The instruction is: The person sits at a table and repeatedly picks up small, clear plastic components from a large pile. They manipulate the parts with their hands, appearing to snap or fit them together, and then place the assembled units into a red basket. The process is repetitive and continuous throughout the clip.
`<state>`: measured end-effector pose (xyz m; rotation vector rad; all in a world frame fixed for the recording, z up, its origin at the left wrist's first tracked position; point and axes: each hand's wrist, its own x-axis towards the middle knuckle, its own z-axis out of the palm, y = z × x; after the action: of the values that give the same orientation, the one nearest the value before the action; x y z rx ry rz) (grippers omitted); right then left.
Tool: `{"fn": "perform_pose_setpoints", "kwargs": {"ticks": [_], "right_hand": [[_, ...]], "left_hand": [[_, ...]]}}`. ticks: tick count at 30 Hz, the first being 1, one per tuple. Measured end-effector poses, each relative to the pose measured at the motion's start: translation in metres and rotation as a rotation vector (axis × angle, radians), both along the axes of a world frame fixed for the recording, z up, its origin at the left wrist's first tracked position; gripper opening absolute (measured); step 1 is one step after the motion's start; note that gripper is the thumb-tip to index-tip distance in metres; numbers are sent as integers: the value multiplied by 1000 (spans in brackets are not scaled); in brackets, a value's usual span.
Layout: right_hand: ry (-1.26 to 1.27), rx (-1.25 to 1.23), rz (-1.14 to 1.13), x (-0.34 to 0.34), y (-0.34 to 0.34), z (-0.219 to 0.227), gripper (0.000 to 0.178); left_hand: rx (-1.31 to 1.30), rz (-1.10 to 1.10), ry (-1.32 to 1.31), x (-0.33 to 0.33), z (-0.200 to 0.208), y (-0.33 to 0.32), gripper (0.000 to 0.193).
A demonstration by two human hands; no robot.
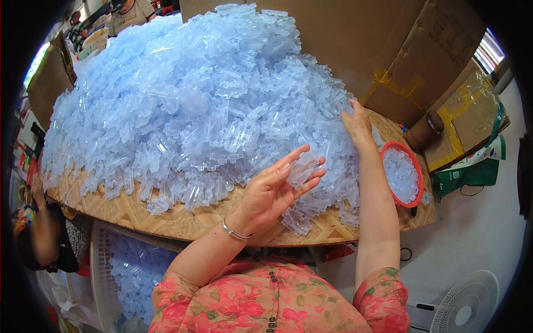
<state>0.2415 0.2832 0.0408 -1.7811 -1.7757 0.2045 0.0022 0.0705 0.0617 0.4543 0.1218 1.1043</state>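
Left hand [272,191] holds clear piece [302,168] (brown cartons [388,50] behind).

Looks like a small piecework workshop or packing room, not a home kitchen or anything like that. There's a huge heap of clear bluish plastic parts [194,105] dumped on a round woven bamboo worktop [166,219], big taped cardboard boxes [400,50] stacked behind it, and a white plastic basket [102,266] full of the same parts underneath. Other people [130,14] sit around the far side, plus a floor fan [469,305] on the pale floor.
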Motion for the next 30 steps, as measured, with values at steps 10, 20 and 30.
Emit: {"fn": "perform_pose_setpoints", "kwargs": {"ticks": [10, 20, 30], "right_hand": [[110, -342, 31, 16, 54, -15, 70], [397, -204, 54, 7, 35, -9, 54], [1132, -121, 402, -47, -81, 53, 36]], "left_hand": [[14, 2, -18, -10, -12, 6, 63], [47, 19, -11, -8, -19, 4, 64], [56, 127, -33, -9, -22, 3, 62]]}}
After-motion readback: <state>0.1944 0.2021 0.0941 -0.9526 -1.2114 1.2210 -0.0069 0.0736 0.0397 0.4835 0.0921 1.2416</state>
